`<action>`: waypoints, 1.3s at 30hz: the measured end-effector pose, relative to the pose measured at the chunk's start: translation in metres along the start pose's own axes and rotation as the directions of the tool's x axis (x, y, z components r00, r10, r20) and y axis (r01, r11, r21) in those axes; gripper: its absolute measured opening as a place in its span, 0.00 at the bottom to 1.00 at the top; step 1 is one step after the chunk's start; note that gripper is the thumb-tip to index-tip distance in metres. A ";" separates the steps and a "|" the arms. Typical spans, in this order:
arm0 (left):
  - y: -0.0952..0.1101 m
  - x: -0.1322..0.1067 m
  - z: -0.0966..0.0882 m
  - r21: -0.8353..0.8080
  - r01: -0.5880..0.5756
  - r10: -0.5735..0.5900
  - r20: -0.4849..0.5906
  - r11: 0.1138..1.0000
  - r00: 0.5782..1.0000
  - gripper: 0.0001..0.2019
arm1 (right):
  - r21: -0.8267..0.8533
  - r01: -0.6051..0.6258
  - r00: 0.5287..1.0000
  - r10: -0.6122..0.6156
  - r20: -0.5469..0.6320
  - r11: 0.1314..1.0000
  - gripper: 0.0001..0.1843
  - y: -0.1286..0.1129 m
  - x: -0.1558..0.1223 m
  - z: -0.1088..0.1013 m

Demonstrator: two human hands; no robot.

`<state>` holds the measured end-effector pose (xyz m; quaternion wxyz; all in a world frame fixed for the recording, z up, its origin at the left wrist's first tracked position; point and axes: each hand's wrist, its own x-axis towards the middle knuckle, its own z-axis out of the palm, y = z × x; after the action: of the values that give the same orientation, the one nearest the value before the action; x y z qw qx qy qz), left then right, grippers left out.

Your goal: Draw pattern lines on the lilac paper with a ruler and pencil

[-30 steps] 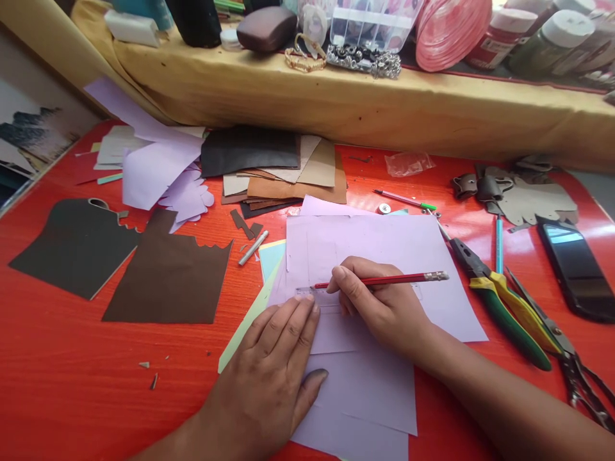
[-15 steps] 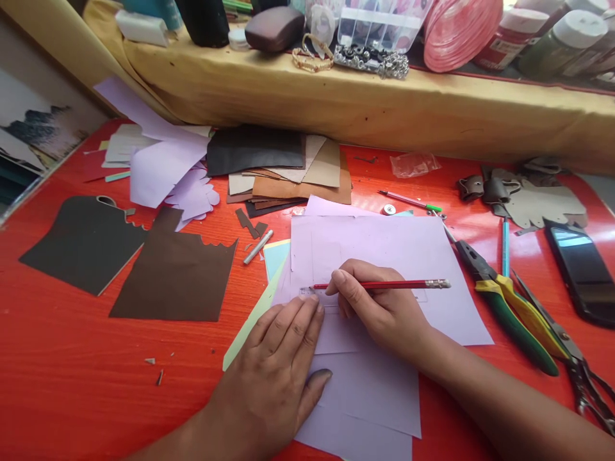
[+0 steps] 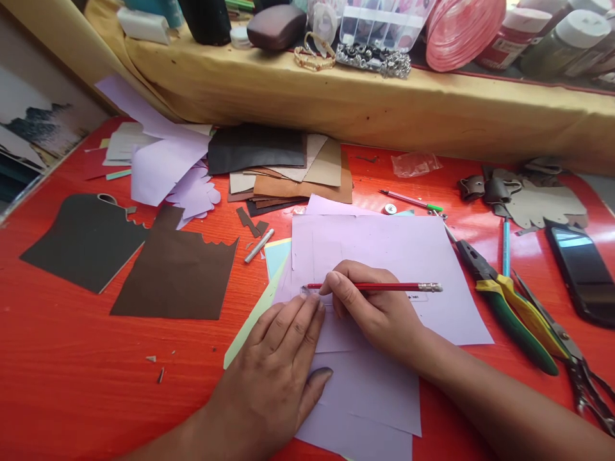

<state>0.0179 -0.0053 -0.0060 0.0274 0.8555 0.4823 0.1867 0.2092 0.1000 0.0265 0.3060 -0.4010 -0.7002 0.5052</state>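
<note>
My right hand [image 3: 372,307] pinches a red pencil [image 3: 384,287] that lies almost level, its tip at the left end of a clear ruler [image 3: 311,292] on lilac paper [image 3: 394,250]. My left hand [image 3: 276,365] lies flat, fingers stretched out, pressing the ruler's left part and the paper down. More lilac sheets [image 3: 369,397] stick out below both hands, over a pale green sheet [image 3: 247,326].
Dark brown leather pieces [image 3: 177,272] lie to the left, a stack of leather sheets [image 3: 288,166] behind. Pliers with green and yellow grips [image 3: 509,307], scissors [image 3: 571,365], a blue pen [image 3: 505,246] and a phone [image 3: 583,269] lie at right. A cloth-covered shelf [image 3: 360,96] runs along the back.
My right hand and the pencil have slid a little to the left along the ruler. My left hand has stayed flat in place.
</note>
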 end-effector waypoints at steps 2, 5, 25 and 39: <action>0.000 -0.001 0.000 -0.010 0.005 -0.005 -0.008 1.000 1.000 0.29 | -0.002 0.009 1.000 -0.009 -0.001 1.000 0.19 0.001 0.000 0.000; 0.000 -0.002 0.000 -0.027 0.012 -0.012 -0.011 1.000 1.000 0.29 | 0.001 0.020 1.000 -0.020 -0.001 1.000 0.18 0.002 0.000 -0.001; 0.001 -0.001 0.000 -0.026 0.010 -0.010 -0.021 1.000 1.000 0.29 | -0.007 0.035 0.999 -0.035 -0.015 0.999 0.21 0.004 0.000 0.001; 0.000 0.000 -0.001 -0.021 0.010 -0.010 -0.018 1.000 1.000 0.28 | 0.043 0.007 1.000 -0.005 -0.027 0.999 0.19 0.006 -0.003 0.001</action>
<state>0.0174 -0.0051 -0.0050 0.0328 0.8510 0.4848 0.1992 0.2114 0.0984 0.0202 0.3253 -0.3989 -0.6863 0.5138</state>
